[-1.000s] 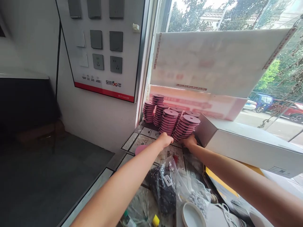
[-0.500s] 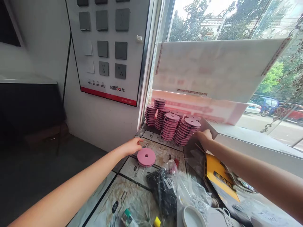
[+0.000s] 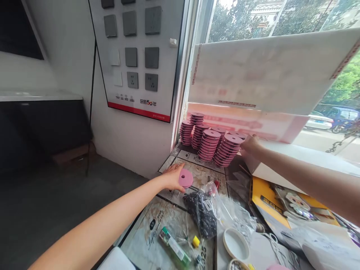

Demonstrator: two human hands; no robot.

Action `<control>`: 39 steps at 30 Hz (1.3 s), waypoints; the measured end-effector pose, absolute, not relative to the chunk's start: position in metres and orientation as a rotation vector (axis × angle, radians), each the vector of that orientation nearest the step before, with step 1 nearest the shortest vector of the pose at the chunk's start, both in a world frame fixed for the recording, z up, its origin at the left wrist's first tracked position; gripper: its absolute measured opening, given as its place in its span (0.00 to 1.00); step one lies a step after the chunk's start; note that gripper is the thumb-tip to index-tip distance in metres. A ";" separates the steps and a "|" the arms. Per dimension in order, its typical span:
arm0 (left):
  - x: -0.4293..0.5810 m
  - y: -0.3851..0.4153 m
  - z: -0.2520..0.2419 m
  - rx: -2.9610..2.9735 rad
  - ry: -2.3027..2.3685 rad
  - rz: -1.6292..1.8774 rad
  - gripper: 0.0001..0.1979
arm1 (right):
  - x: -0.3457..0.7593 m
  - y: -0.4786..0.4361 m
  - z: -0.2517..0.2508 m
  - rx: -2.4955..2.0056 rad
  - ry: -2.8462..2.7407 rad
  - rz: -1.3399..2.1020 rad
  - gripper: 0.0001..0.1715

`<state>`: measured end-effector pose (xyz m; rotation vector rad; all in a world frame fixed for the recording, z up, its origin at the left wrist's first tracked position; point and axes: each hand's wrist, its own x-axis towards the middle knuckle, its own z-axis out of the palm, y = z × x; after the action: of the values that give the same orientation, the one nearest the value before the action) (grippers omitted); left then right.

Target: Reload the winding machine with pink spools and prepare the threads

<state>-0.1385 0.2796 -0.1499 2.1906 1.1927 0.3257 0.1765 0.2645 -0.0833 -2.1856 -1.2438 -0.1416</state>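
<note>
My left hand is closed on the left edge of a flat pink spool-like disc with a centre hole. The disc is low over the patterned tabletop. Across the table, my right hand is at the left corner of a white box, close beside the pink stacks. Its fingertips are partly hidden, so whether it grips the box or a disc is unclear. Several upright stacks of similar pink discs stand by the window, the nearest right stack leaning slightly.
In front lie a clear bag of black pieces, a green-capped tube, a yellow cap and a round white dish. A yellow package lies to the right. A switch display board hangs on the wall.
My left hand has moved in from beside the pink disc and closed on its edge. My right hand has risen to the white box's corner. The view has swung slightly left and down.
</note>
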 end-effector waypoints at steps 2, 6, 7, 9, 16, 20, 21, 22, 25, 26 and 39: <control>-0.127 0.280 -0.154 2.213 1.225 0.378 0.54 | 0.164 0.253 -0.066 -2.227 -1.265 -0.098 0.19; -0.116 0.267 -0.138 2.223 1.225 0.512 0.51 | 0.116 0.216 -0.030 -2.156 -1.532 0.014 0.20; -0.118 0.258 -0.128 2.219 1.206 0.558 0.51 | 0.102 0.202 -0.022 -2.111 -1.622 0.056 0.22; -0.131 0.231 -0.102 2.209 1.143 0.642 0.51 | 0.075 0.166 -0.007 -1.972 -1.818 0.147 0.25; -0.200 0.049 -0.046 1.429 0.490 0.654 0.45 | 0.020 -0.011 0.006 -1.310 -2.260 0.347 0.15; -0.208 -0.056 -0.067 0.876 0.283 0.687 0.28 | 0.005 -0.104 -0.022 -1.259 -2.138 0.348 0.15; -0.206 -0.078 -0.074 0.777 0.249 0.696 0.26 | 0.002 -0.126 -0.032 -1.266 -2.091 0.354 0.15; -0.203 -0.098 -0.082 0.689 0.226 0.697 0.25 | 0.000 -0.146 -0.043 -1.278 -2.040 0.370 0.15; -0.190 -0.142 -0.100 0.469 0.248 0.662 0.23 | 0.000 -0.194 -0.076 -1.325 -1.854 0.504 0.13; -0.185 -0.151 -0.105 0.404 0.289 0.662 0.21 | 0.001 -0.206 -0.086 -1.326 -1.779 0.584 0.13; -0.148 -0.187 -0.147 0.188 0.721 0.931 0.14 | -0.019 -0.228 -0.179 -1.418 -1.599 0.203 0.11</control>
<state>-0.1482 -0.1869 -0.1466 0.1884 0.7207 0.9312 -0.0193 -0.2282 -0.1787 -1.4179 -1.5991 0.2030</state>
